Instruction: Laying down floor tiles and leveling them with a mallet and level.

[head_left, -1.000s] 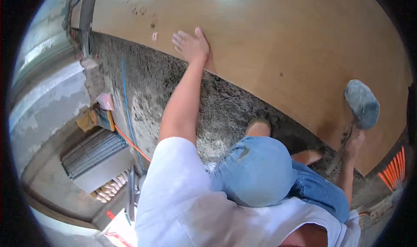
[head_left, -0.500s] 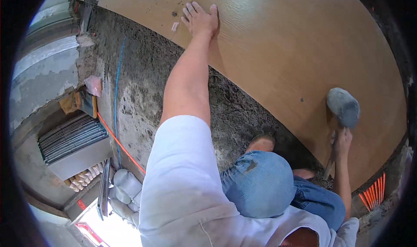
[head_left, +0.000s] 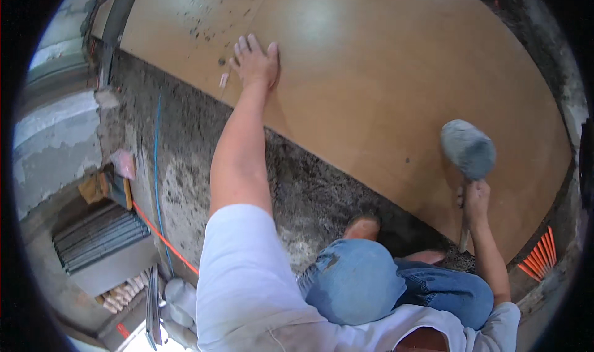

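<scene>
My left hand [head_left: 255, 64] lies with fingers spread on a large tan board or tile [head_left: 371, 73], near a thin seam and a small pale pink piece [head_left: 223, 80]. My right hand [head_left: 474, 202] grips the handle of a grey-headed mallet [head_left: 467, 151], whose head is over the board's right part. Whether the head touches the surface I cannot tell. Dark, rough mortar [head_left: 204, 129] shows along the board's near edge, where my foot and bent jeans-covered knee are.
A blue hose or cord [head_left: 157, 166] and an orange one [head_left: 161, 234] run along the left. Stacked panels [head_left: 99, 240], a pink bag [head_left: 122, 164] and a patched grey wall [head_left: 52, 141] are at left. Several orange tubes [head_left: 538, 253] stick up at right.
My right hand and the mallet have shifted leftward in view. My left hand stays spread on the board, appearing further left as the view moves.
</scene>
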The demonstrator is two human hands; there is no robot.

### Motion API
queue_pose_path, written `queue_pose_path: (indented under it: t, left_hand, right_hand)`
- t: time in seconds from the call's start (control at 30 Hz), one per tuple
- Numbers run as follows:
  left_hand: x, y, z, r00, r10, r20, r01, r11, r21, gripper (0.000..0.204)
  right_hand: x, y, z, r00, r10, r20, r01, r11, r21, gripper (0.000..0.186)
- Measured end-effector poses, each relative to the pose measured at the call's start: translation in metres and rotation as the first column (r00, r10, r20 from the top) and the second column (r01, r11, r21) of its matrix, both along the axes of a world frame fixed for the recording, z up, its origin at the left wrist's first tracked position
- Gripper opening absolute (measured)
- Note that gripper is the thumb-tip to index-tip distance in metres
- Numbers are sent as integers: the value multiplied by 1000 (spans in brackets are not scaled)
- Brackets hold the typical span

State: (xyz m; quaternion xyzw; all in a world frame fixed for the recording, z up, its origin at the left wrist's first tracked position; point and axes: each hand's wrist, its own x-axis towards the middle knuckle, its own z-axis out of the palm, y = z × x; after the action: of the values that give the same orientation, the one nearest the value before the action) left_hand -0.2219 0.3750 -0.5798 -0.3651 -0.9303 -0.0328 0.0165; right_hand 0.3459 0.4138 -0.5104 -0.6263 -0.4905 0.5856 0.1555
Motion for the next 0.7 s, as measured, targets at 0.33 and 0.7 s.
queue_pose_path:
  t: [0.33, 0.7]
  left_hand:
    - [-3, -8, -6, 1000, 11, 2, -11, 1000, -23, 73]
    - [-9, -8, -8, 999, -13, -30, 12, 999, -37, 71]
  right_hand:
    - [-106, 102, 35, 988, 128, -82, -115, 982, 152, 37]
    - [-193, 185, 21, 987, 139, -78, -123, 977, 175, 47]
